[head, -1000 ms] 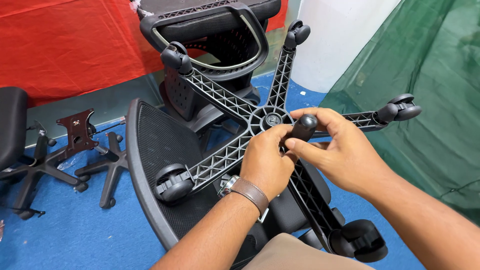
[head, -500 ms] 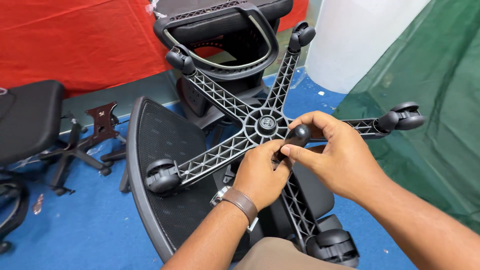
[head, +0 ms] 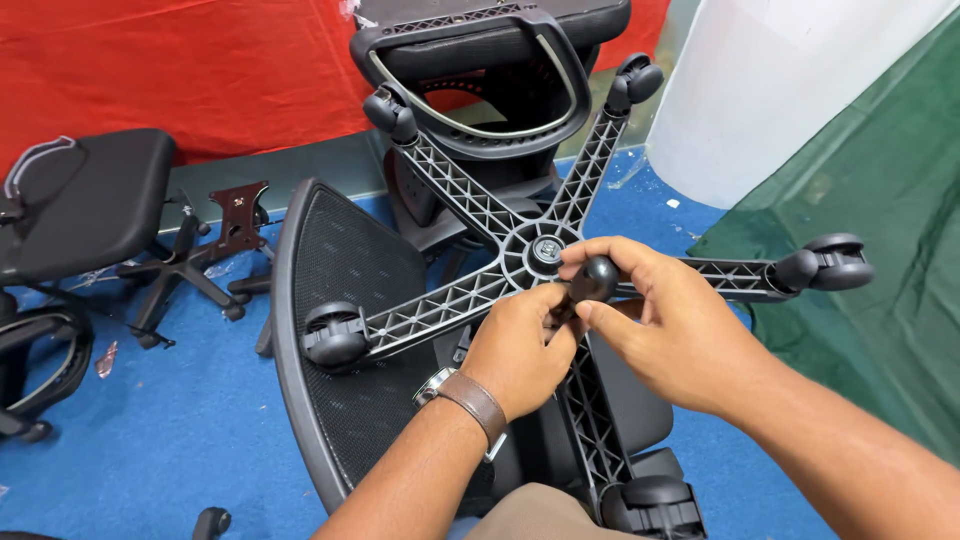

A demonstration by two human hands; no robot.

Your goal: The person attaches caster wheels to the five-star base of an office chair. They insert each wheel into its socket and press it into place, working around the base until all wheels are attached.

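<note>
In the head view, both hands met just in front of the hub of an upturned five-star chair base (head: pixel 470 205). The left hand (head: pixel 515 350), with a brown-strapped watch (head: pixel 470 395) on its wrist, was curled shut around the lower part of a short black cylinder (head: pixel 590 282), most likely a gas-lift piece, though its lower end was hidden by the fingers. The right hand (head: pixel 665 320) was closed over the cylinder's rounded top, thumb and forefinger pinched on either side. The cylinder's long axis ran from lower left to upper right, tilted up toward the camera, and its top sat just right of and below the hub socket (head: pixel 545 250). Both hands touched it; the right one was nearer the hub.

The base's ribbed spokes spread outward, each ending in a black caster: one at the left (head: pixel 335 335), two at the top, one far right (head: pixel 835 262), and one at the bottom edge. Under the base lay a black mesh seat (head: pixel 335 270) on the blue floor (head: pixel 150 440).

No packages, labels or signs could be made out. A red cloth (head: pixel 170 75) hung behind, a green sheet (head: pixel 880 220) to the right, a white column (head: pixel 770 90) between them. Another black chair (head: pixel 85 200) and a spare base with a brown mounting plate (head: pixel 240 215) lay at left.
</note>
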